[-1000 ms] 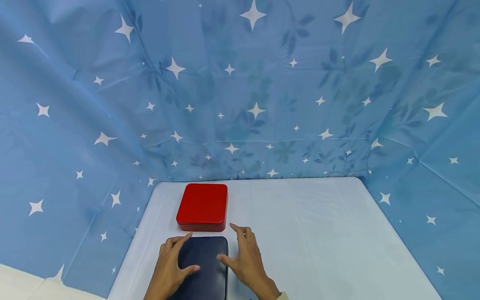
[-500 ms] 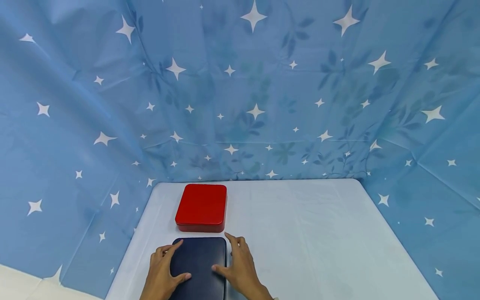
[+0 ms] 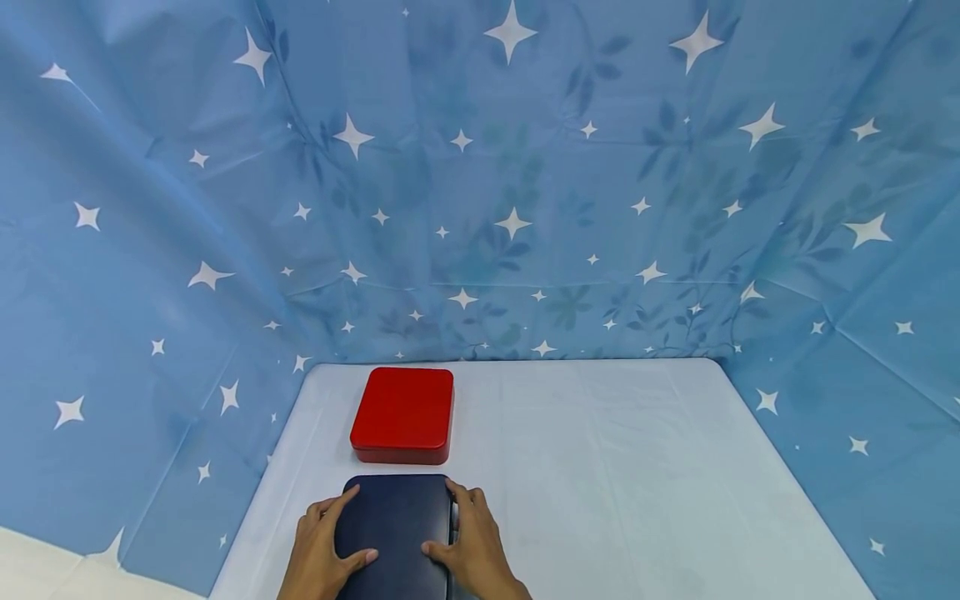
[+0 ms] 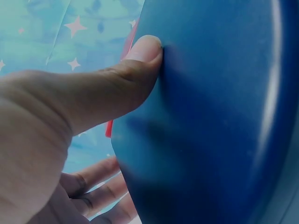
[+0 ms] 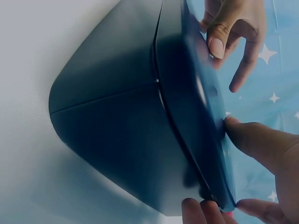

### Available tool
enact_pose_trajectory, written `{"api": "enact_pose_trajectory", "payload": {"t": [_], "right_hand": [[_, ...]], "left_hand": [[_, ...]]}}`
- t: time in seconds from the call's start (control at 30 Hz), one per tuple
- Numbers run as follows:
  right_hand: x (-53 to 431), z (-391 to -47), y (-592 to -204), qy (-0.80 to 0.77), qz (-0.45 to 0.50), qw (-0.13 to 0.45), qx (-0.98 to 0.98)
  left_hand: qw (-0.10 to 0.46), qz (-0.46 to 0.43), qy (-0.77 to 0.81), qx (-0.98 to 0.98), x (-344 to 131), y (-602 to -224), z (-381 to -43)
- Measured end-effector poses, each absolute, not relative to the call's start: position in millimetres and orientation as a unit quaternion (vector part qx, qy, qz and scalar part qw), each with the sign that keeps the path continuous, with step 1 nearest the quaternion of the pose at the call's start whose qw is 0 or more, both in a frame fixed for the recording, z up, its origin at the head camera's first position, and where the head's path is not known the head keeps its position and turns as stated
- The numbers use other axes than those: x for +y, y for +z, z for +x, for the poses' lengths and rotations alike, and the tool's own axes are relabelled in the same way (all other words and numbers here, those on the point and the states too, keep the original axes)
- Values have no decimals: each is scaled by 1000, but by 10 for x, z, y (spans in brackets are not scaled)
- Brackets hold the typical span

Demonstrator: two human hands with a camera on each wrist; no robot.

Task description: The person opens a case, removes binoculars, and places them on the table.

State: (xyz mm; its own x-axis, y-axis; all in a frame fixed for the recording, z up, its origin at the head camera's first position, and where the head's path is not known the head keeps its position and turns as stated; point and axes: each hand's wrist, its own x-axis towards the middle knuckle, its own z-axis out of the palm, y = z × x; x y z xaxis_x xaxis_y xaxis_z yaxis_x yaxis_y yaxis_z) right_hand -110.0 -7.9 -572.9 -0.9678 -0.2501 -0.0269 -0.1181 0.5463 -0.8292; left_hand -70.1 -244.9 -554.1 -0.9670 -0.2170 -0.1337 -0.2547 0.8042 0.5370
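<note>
A dark blue tin box (image 3: 397,533) with a rounded-corner lid stands at the near edge of the table, partly cut off by the head view. My left hand (image 3: 318,542) holds its left side, the thumb lying on top of the lid (image 4: 210,93) and the fingers reaching down past the edge. On the opposite side my right hand (image 3: 476,542) grips the lid's rim, its thumb on top and its fingers at the seam between lid and body, as the right wrist view shows. The lid sits on the body (image 5: 107,126).
A red tin box (image 3: 405,412) with its lid on stands just behind the blue one. White cloth covers the table (image 3: 600,467). A blue star-patterned curtain (image 3: 510,167) encloses the table at the back and sides.
Both hands have shifted left and slightly down onto the blue tin. My right hand has closed in on its right edge. The red tin has stayed in place.
</note>
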Motion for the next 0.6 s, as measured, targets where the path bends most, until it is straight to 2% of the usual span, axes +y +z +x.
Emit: {"api": "enact_pose_trajectory", "payload": {"t": [0.6], "right_hand": [[-140,-1064,-5653,-449,-85,63,887]], "left_hand": [[37,-110,263,958,-2446,-5470,-703]]}}
